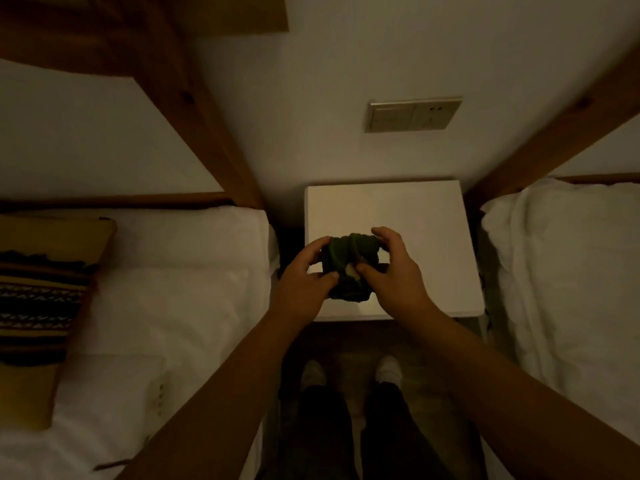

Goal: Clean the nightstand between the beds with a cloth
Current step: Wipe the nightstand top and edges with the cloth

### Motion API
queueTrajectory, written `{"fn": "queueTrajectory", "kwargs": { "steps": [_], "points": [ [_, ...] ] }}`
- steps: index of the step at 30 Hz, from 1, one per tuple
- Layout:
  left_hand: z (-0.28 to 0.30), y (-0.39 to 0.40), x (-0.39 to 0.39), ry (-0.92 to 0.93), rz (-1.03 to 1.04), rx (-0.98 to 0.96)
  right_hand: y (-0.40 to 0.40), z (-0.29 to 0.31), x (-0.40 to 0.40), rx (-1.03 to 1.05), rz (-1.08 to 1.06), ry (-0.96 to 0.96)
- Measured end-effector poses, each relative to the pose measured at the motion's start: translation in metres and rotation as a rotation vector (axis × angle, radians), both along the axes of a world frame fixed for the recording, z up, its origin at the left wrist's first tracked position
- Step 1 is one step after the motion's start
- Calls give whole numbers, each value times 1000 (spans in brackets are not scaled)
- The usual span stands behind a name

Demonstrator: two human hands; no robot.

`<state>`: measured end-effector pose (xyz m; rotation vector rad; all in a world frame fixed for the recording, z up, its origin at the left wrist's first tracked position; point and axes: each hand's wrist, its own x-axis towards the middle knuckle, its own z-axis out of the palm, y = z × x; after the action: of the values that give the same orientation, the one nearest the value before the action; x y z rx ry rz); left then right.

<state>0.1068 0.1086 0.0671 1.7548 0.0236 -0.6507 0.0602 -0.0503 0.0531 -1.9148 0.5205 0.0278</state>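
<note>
I'm holding the dark green cloth (348, 266) bunched between both hands over the near half of the white nightstand (415, 216). My left hand (306, 275) is curled round its left side, thumb pinching the near edge; my right hand (391, 268) is gripping the right side, fingers wrapped over the top, thumb meeting the left thumb at a pale patch in the folds. Can't tell whether the wad is touching the top or hanging just above it; light is poor. Judgement: I'm still shaping the cloth, not wiping yet. To do it well: folding it into a flat pad rather than a ball, so more face meets the surface. Then pressing down with one hand, starting at the far edge by the wall beyond my fingers and pulling strokes back toward me, overlapping each pass. Far corners are the likely miss. Bed (180, 271) sits just left of my left hand, other bed (561, 258) right of my right, so I'm keeping dust off the sheets by sweeping toward the near edge, not sideways.
</note>
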Motion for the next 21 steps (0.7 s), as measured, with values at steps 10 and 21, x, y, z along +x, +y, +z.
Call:
{"fn": "queueTrajectory", "kwargs": {
  "steps": [10,21],
  "points": [
    [-181,-47,74,41,93,-53,-28,-169,74,-275,319,-18],
    [-270,-57,73,-76,-93,156,-62,-257,127,-613,396,22]
  ]
}}
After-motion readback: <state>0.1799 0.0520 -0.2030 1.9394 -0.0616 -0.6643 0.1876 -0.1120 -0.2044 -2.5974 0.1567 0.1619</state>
